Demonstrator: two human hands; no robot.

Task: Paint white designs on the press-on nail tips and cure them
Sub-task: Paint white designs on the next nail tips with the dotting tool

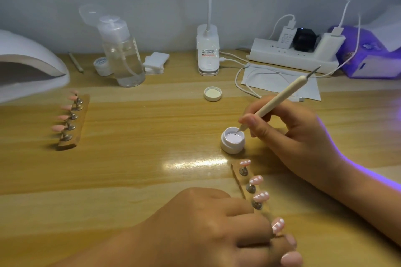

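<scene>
My right hand grips a cream dotting pen, its metal tip dipped in the white gel of a small open jar. In front of the jar lies a clear nail holder strip with several pink nail tips that bear white dots. My left hand holds the near end of that strip, fingers pinching the stand of one dotted tip. A second strip with plain pink tips lies at the left. The white curing lamp stands at the far left.
The jar's lid lies upside down mid-table. Along the back stand a pump bottle, a small jar, cotton pads, a clip lamp base, a power strip with cables and a purple tissue pack.
</scene>
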